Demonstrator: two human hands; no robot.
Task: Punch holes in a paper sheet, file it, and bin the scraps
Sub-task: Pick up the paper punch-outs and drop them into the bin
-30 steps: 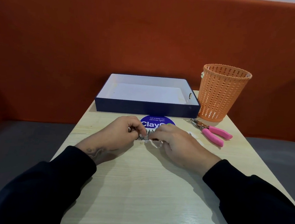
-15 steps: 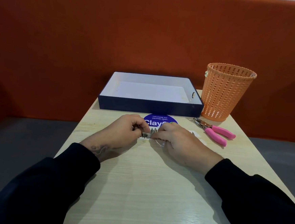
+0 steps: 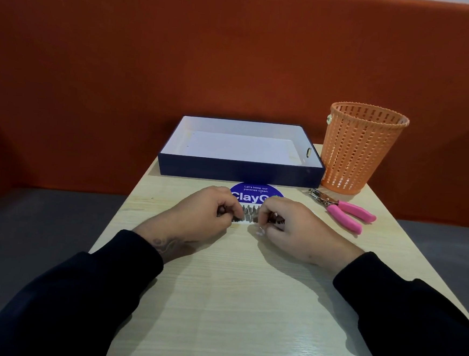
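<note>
My left hand (image 3: 196, 217) and my right hand (image 3: 296, 233) meet at the table's middle, both pinching a small strip of paper with dark markings (image 3: 248, 215) held just above the tabletop. Tiny white scraps (image 3: 260, 231) lie under my right fingertips. A white sheet (image 3: 241, 147) lies flat inside the navy box (image 3: 239, 171) at the back. The pink-handled hole punch (image 3: 343, 210) rests on the table to the right, untouched. An orange mesh bin (image 3: 362, 148) stands at the back right corner.
A round blue sticker (image 3: 256, 193) is on the wooden table (image 3: 232, 304) just beyond my hands. An orange padded bench back fills the background, and a grey seat lies on both sides of the narrow table.
My hands stay together at the centre, working the small strip between the fingertips; more of the strip shows between them now. The view has shifted slightly.
</note>
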